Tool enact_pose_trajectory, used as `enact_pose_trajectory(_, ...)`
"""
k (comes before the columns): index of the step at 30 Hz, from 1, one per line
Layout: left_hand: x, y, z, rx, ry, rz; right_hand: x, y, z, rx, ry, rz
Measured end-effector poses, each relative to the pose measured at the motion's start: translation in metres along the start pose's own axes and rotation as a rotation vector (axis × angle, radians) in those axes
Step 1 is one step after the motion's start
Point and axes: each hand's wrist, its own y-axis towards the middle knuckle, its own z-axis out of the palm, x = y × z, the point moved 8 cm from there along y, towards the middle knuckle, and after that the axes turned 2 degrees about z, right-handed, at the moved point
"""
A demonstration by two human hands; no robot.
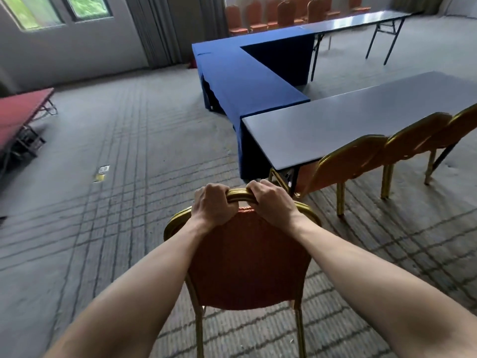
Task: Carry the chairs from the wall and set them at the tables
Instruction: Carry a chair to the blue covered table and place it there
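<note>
Left hand [213,205] and right hand [271,200] are both curled over the gold top rail of the held chair [247,262], fingers wrapped round the tube, side by side near its centre. The chair is right in front of the person, back towards them, over the carpet [129,151], near the end of the near grey table [361,115]. Whether its feet touch the floor cannot be told.

Handling, as a guess: rigid metal frame, padded back, moderate weight, not fragile. The top rail is a sound grip, and two hands stop it swinging.

Counts:
- One chair in hand.
- Three placed chairs [346,164] along the near table.
- Far row [286,11] of at least six, blurry.
- Two bare tables counting the far grey table [361,20], plus one blue-clothed run [245,73].
</note>
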Motion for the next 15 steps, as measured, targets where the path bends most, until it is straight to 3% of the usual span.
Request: enact_pose_trajectory(15, 0.223, 0.269, -0.001, 0.04, -0.032, 0.086, -0.007, 0.304, 0.156, -0.027, -0.079, -0.045)
